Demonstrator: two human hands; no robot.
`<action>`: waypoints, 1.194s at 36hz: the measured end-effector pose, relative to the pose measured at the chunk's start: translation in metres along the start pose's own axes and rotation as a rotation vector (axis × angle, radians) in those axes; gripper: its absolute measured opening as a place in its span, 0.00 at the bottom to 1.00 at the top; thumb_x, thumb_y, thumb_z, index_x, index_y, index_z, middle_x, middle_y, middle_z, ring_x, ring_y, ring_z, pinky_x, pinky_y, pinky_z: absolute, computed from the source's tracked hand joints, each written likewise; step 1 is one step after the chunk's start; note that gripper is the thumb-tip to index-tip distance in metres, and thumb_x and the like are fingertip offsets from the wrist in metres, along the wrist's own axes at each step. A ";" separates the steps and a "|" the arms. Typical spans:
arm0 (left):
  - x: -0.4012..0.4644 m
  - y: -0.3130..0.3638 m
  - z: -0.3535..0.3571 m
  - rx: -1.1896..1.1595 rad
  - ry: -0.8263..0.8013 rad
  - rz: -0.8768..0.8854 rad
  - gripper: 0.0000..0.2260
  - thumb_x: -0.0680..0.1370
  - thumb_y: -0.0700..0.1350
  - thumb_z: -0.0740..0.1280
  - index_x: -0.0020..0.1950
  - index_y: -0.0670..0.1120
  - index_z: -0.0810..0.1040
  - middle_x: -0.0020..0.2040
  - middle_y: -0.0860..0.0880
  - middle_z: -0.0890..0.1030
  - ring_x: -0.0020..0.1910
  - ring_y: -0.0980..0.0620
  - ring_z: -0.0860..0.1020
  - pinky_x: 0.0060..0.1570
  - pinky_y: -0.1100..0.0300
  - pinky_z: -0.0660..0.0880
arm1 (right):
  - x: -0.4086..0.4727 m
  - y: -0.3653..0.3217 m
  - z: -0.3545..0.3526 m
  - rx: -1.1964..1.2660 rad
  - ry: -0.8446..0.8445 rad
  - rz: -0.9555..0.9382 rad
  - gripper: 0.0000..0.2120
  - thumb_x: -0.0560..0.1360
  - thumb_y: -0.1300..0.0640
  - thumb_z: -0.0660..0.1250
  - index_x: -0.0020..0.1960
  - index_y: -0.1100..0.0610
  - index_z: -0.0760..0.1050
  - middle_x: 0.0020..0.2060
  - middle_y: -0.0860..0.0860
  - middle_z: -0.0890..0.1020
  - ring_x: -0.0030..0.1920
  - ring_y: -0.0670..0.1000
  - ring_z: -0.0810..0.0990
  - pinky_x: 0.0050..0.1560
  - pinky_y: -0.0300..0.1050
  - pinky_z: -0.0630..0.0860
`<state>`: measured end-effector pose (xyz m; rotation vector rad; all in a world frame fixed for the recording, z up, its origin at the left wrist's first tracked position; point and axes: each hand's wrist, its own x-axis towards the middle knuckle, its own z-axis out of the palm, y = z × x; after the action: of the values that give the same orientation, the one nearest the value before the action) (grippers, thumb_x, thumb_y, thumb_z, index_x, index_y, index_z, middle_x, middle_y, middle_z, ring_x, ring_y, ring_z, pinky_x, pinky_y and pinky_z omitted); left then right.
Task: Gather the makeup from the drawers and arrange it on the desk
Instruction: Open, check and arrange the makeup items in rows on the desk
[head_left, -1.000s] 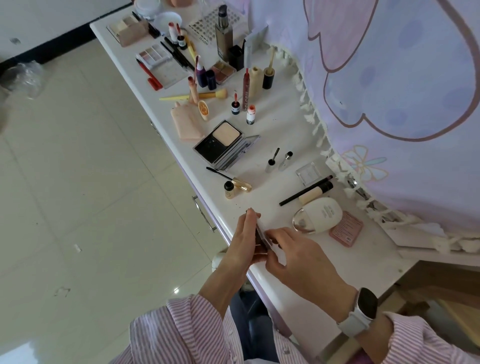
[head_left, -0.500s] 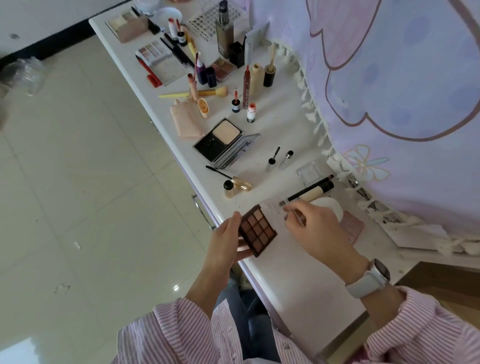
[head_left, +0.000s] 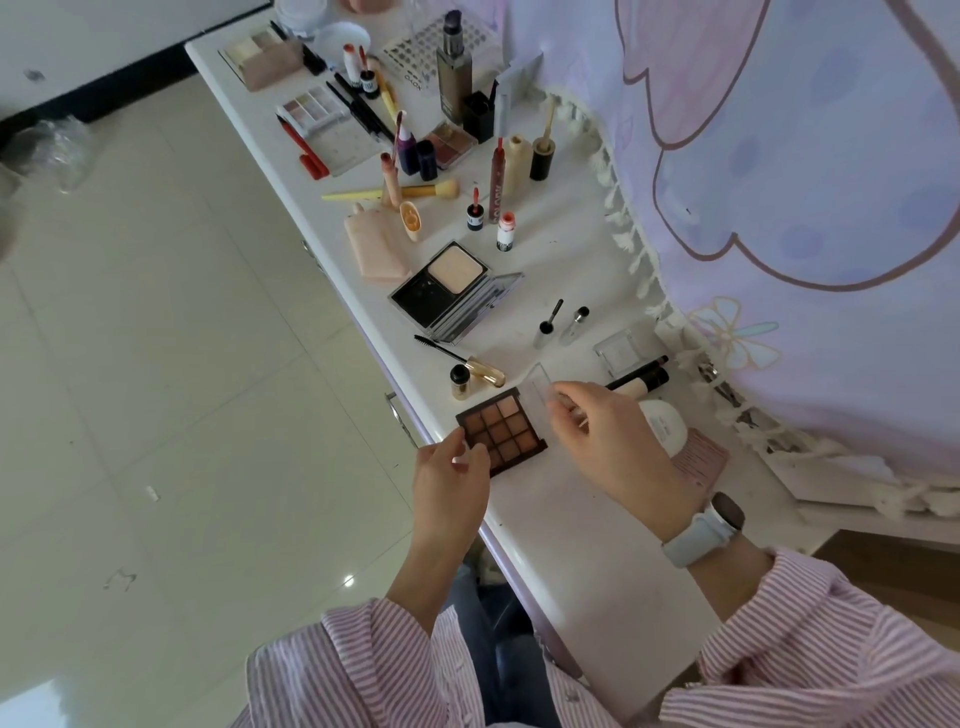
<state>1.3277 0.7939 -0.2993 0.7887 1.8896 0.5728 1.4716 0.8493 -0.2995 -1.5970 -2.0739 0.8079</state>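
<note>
While pinching the eyeshadow palette (head_left: 503, 430) at the table (head_left: 587, 545) edge with left hand (head_left: 451, 480) and its clear lid (head_left: 543, 385) with right hand (head_left: 605, 439), could knock palette floorward.

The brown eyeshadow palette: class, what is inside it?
The brown eyeshadow palette shows a grid of brown and tan pans. The left hand covers its near corner, hiding any pans there. The right hand holds its clear lid.

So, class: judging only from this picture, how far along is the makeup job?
Done: many items already lie along the desk, including an open powder compact. In hand: the left hand holds the brown eyeshadow palette; the right hand lifts its clear lid. Left: setting both down.
</note>
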 end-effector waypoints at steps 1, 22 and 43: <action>0.001 -0.002 0.000 0.001 -0.003 0.011 0.14 0.77 0.44 0.60 0.57 0.35 0.73 0.60 0.29 0.69 0.41 0.39 0.72 0.53 0.45 0.72 | -0.003 0.001 -0.001 0.019 -0.016 0.022 0.13 0.78 0.56 0.60 0.56 0.62 0.77 0.44 0.57 0.81 0.41 0.54 0.79 0.41 0.53 0.78; -0.017 -0.026 0.003 0.018 0.159 0.262 0.12 0.78 0.39 0.61 0.60 0.45 0.75 0.56 0.53 0.68 0.50 0.57 0.73 0.40 0.76 0.68 | -0.045 0.059 -0.007 -0.746 0.099 -0.006 0.27 0.56 0.66 0.72 0.54 0.56 0.71 0.52 0.58 0.76 0.54 0.60 0.74 0.54 0.65 0.70; -0.059 0.036 -0.014 -0.424 -0.416 0.371 0.22 0.73 0.57 0.68 0.62 0.48 0.71 0.54 0.51 0.79 0.51 0.53 0.80 0.47 0.56 0.79 | -0.049 -0.052 -0.082 1.006 -0.058 0.368 0.24 0.61 0.54 0.72 0.55 0.58 0.75 0.50 0.58 0.82 0.54 0.57 0.81 0.55 0.55 0.76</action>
<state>1.3433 0.7745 -0.2332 0.8959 1.1919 0.9232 1.4980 0.8088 -0.2017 -1.3244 -1.0361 1.6765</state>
